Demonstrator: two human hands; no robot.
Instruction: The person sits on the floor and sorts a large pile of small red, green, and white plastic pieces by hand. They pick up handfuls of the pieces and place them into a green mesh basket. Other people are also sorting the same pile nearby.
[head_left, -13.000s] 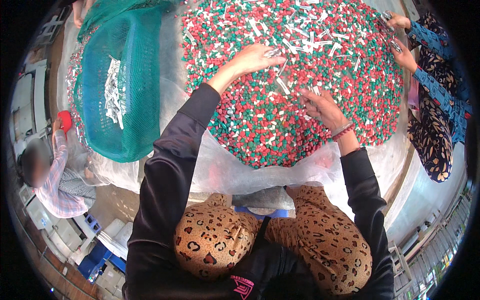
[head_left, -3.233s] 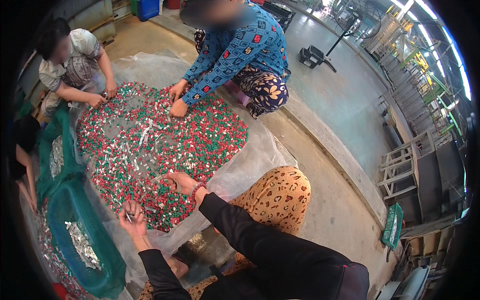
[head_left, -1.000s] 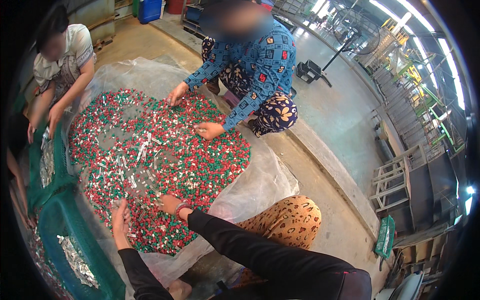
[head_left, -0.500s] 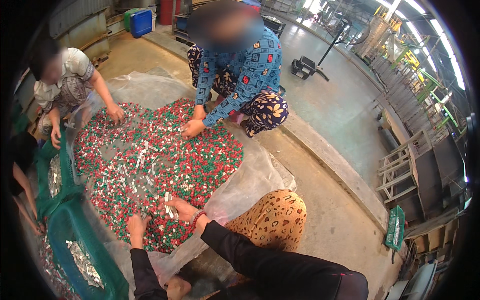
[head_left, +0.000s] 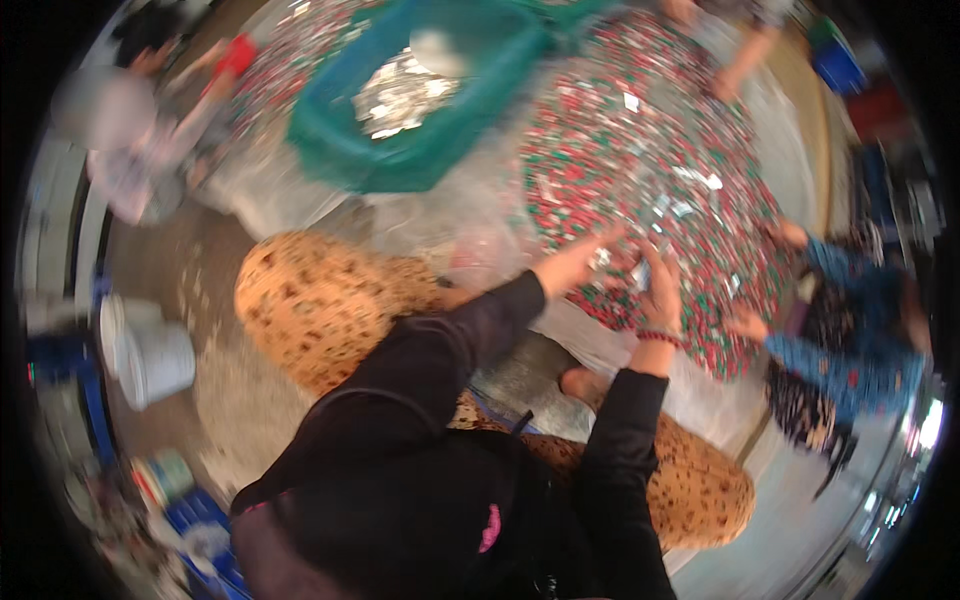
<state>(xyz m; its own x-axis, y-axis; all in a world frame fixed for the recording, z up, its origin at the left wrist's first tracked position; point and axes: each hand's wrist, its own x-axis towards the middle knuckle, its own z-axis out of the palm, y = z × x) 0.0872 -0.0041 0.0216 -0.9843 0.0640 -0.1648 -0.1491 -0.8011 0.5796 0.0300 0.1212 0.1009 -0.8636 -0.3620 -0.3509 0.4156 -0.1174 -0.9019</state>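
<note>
Over a spread of small red, green and white pieces point(head_left: 640, 150) both my hands are close together, blurred by motion. My right hand point(head_left: 662, 298), with a red bead bracelet at the wrist, has pale strips point(head_left: 641, 272) at its fingers. To its left, my left hand point(head_left: 578, 262) reaches over the near part of the pile; smeared fingers hide whether it holds anything. Scattered pale strips point(head_left: 700, 178) lie on the pile beyond.
A green netted basin point(head_left: 350, 168) with silvery strips stands at the back left. Co-workers crouch around: one in blue sleeves point(head_left: 835, 370) at right, one at far left point(head_left: 135, 165), with hands at the back. White buckets point(head_left: 160, 365) stand at left.
The view has swung left, so the basin and buckets now show more fully and the pile sits further right. My hands have drawn nearer each other, over the pile.
</note>
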